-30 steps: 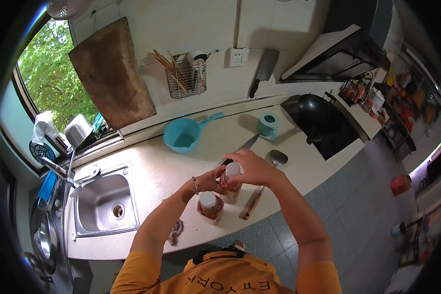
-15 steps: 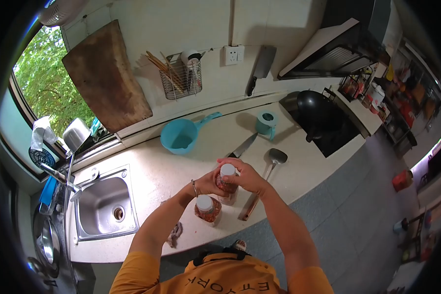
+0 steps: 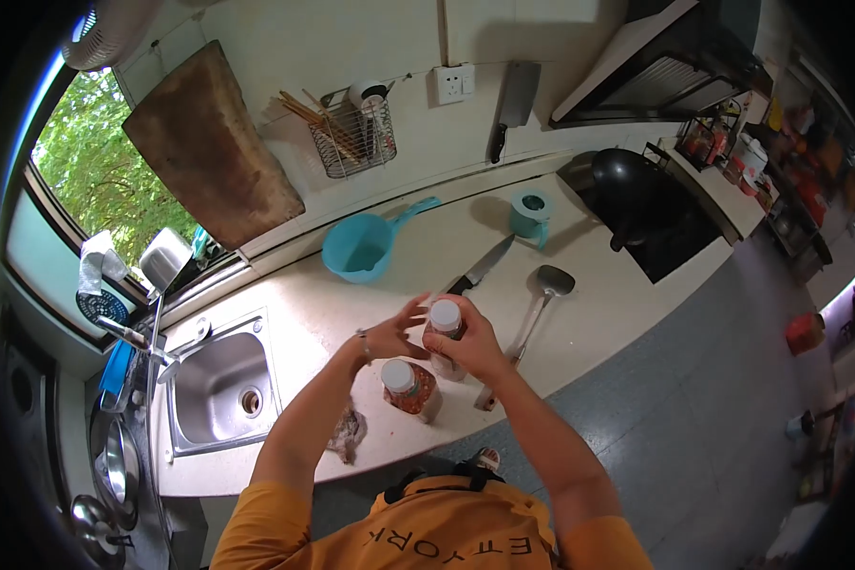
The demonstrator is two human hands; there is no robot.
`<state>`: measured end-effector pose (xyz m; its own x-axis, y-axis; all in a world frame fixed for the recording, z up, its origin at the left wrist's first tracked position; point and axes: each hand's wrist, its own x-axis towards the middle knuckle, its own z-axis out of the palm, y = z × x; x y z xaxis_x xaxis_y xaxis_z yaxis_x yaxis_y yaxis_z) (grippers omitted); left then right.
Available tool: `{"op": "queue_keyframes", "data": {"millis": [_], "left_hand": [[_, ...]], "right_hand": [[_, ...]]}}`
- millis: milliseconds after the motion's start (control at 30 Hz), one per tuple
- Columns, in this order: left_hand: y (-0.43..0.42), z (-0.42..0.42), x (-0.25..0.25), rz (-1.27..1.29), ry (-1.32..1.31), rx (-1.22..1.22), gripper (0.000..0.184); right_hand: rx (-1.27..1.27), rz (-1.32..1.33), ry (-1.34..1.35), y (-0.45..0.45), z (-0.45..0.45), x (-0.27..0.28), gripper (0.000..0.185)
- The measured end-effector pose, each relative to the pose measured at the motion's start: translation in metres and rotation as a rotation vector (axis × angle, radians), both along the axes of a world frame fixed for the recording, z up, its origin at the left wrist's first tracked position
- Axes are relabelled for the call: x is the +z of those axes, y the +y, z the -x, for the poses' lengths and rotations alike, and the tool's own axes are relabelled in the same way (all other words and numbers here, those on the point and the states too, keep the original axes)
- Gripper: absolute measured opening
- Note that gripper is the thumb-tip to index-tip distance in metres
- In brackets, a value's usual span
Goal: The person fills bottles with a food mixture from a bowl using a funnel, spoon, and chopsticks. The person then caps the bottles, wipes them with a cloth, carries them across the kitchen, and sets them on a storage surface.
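My right hand (image 3: 471,340) is wrapped round a white-capped jar (image 3: 446,317) on the counter; its contents are mostly hidden by the fingers. Just left of that jar, my left hand (image 3: 395,335) holds nothing, its fingers spread and curved toward the jar's side. A second white-capped jar (image 3: 410,388), filled with reddish, chilli-like bits, stands closer to my body, below the left hand. Beyond the hands lies a kitchen knife (image 3: 484,264). A spatula (image 3: 536,313) rests to the right, its handle end partly behind my right forearm.
A steel sink (image 3: 176,418) is set in the counter (image 3: 304,328) at left, with a crumpled rag (image 3: 348,435) near the front edge. Toward the wall are a blue ladle (image 3: 359,249) and a teal cup (image 3: 532,218). A black wok (image 3: 627,180) sits on the stove at right.
My left hand has come off the jar and opened to its left. The right hand keeps hold of the jar. The whole view has shifted slightly.
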<state>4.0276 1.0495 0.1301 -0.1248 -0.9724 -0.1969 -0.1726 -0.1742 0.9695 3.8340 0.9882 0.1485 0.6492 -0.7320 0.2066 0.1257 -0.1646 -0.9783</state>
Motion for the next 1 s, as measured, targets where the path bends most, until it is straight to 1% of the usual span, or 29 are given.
{"op": "queue_keyframes", "data": {"millis": [33, 67, 133, 167, 200, 233, 267, 300, 333, 367, 400, 433, 467, 500, 533, 567, 600, 633, 667, 700, 733, 767, 800, 833, 867, 933, 967, 1000], "left_hand": [[0.007, -0.015, -0.008, -0.086, 0.13, 0.086, 0.095], [0.017, -0.026, -0.011, -0.088, 0.123, 0.093, 0.095], [0.046, -0.042, -0.023, -0.126, 0.19, 0.16, 0.098], [0.067, -0.057, -0.058, -0.083, 0.257, 0.123, 0.098], [0.083, -0.065, -0.091, -0.041, 0.325, 0.086, 0.098], [0.098, -0.042, -0.065, -0.055, 0.232, 0.09, 0.101], [0.111, -0.012, -0.032, -0.071, 0.141, 0.096, 0.105], [0.114, 0.005, -0.03, -0.071, 0.187, 0.102, 0.116], [0.117, 0.023, -0.031, -0.071, 0.183, 0.11, 0.116], [0.119, 0.042, -0.034, 0.109, 0.043, 0.215, 0.12], [0.119, 0.058, -0.038, 0.289, -0.1, 0.314, 0.124], [0.119, 0.073, -0.044, 0.286, -0.107, 0.312, 0.124], [0.119, 0.087, -0.052, 0.298, -0.07, 0.472, 0.123], [0.119, 0.098, -0.058, 0.308, -0.03, 0.63, 0.123], [0.118, 0.104, -0.068, 0.301, -0.028, 0.618, 0.123], [0.116, 0.109, -0.08, 0.347, -0.114, 0.728, 0.115], [0.115, 0.109, -0.089, 0.398, -0.201, 0.836, 0.107], [0.113, 0.107, -0.088, 0.402, -0.197, 0.816, 0.107], [0.109, 0.103, -0.086, 0.421, -0.193, 0.802, 0.1], [0.103, 0.099, -0.083, 0.446, -0.185, 0.783, 0.093], [0.097, 0.093, -0.081, 0.459, -0.172, 0.751, 0.093], [0.093, 0.084, -0.078, 0.423, 0.0, 0.713, 0.086], [0.088, 0.074, -0.075, 0.379, 0.169, 0.669, 0.079], [0.085, 0.065, -0.064, 0.38, 0.126, 0.619, 0.078], [0.083, 0.062, -0.053, 0.381, 0.141, 0.586, 0.078], [0.083, 0.064, -0.032, 0.23, 0.306, 0.575, 0.079], [0.08, 0.064, -0.025, 0.202, 0.322, 0.478, 0.08], [0.078, 0.067, -0.017, 0.182, 0.346, 0.438, 0.08]], "right_hand": [[-0.04, 0.076, -0.01, 0.0, 0.0, -0.005, 0.061], [-0.034, 0.074, -0.017, -0.001, 0.001, -0.007, 0.061], [-0.159, 0.454, 0.052, 0.0, 0.003, -0.013, 0.072], [-0.155, 0.455, 0.043, 0.002, 0.002, -0.022, 0.072], [-0.166, 0.252, -0.008, 0.008, 0.001, -0.036, 0.08], [-0.173, 0.05, -0.056, 0.012, 0.002, -0.045, 0.089], [-0.165, 0.051, -0.06, 0.014, 0.005, -0.047, 0.089], [-0.213, 0.198, 0.007, 0.018, 0.008, -0.046, 0.095], [-0.261, 0.344, 0.072, 0.021, 0.01, -0.047, 0.1], [-0.255, 0.342, 0.066, 0.024, 0.009, -0.055, 0.1], [-0.27, 0.263, 0.047, 0.025, 0.006, -0.067, 0.099], [-0.288, 0.181, 0.03, 0.024, 0.002, -0.077, 0.099], [-0.295, 0.176, 0.026, 0.023, -0.003, -0.083, 0.099], [-0.307, 0.119, -0.032, 0.022, -0.006, -0.089, 0.098], [-0.32, 0.062, -0.087, 0.024, -0.007, -0.093, 0.096], [-0.331, 0.059, -0.082, 0.025, -0.005, -0.085, 0.096], [-0.316, 0.086, 0.004, 0.023, -0.003, -0.076, 0.092], [-0.308, 0.115, 0.086, 0.023, -0.002, -0.068, 0.089], [-0.335, 0.117, 0.085, 0.025, -0.003, -0.066, 0.089], [-0.373, 0.13, 0.107, 0.026, -0.003, -0.063, 0.085], [-0.414, 0.145, 0.132, 0.026, -0.003, -0.059, 0.081], [-0.448, 0.156, 0.135, 0.028, -0.001, -0.052, 0.081], [-0.512, 0.057, 0.129, 0.033, -0.001, -0.045, 0.08], [-0.574, -0.044, 0.122, 0.038, 0.002, -0.039, 0.078], [-0.609, -0.038, 0.125, 0.042, 0.006, -0.033, 0.078], [-0.703, -0.034, 0.147, 0.053, 0.024, -0.029, 0.078], [-0.704, -0.079, 0.077, 0.051, 0.032, -0.039, 0.082], [-0.749, -0.08, 0.1, 0.054, 0.047, -0.048, 0.082]]}}
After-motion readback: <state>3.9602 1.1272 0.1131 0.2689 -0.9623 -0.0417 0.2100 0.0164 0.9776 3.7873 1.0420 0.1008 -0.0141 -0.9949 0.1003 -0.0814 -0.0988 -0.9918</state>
